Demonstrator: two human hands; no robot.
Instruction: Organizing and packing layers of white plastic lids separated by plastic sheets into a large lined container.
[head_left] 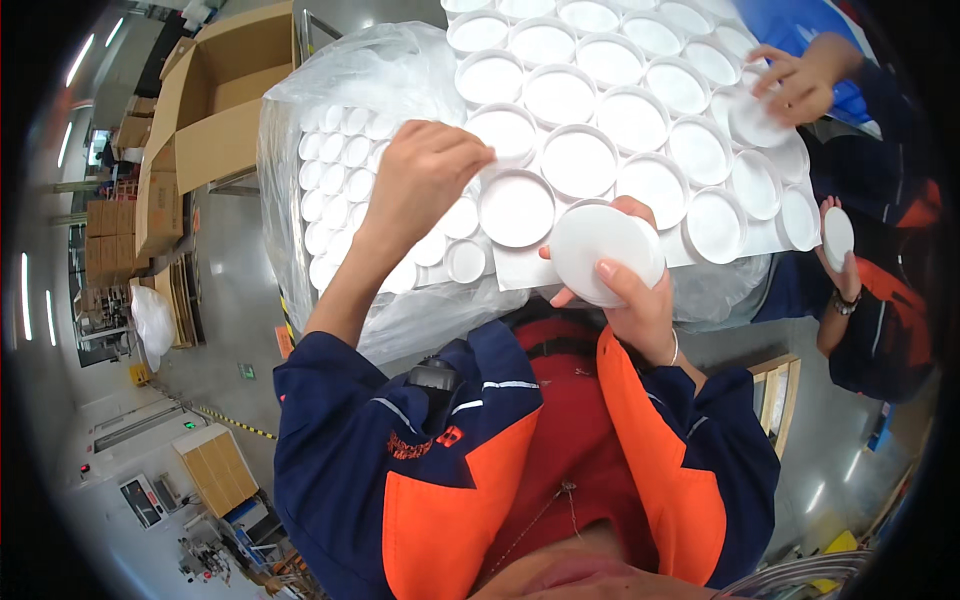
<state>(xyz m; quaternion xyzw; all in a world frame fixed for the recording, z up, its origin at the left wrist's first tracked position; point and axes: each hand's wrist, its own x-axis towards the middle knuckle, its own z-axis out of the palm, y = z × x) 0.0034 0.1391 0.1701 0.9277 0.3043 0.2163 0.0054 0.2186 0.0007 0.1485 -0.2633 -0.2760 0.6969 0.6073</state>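
Observation:
Rows of shallow white round lids (579, 161), their rims facing up, cover a white sheet on the table. My right hand (645, 300) holds a flat white disc (607, 254) at the near edge of these rows, thumb on top and fingers around it. Whether it is one disc or a thin stack, I cannot tell. Farther left, my left hand (425, 178) is closed in a pinch beside a lid (502, 135) in the leftmost column. Anything between its fingertips is too small to make out.
Smaller white round pieces (357, 151) lie left of the lids, amid clear plastic wrap (385, 65). At right, a co-worker's hand (800, 85) reaches over the lids; their other hand holds a white disc (838, 240). An open cardboard box (235, 75) stands at far left.

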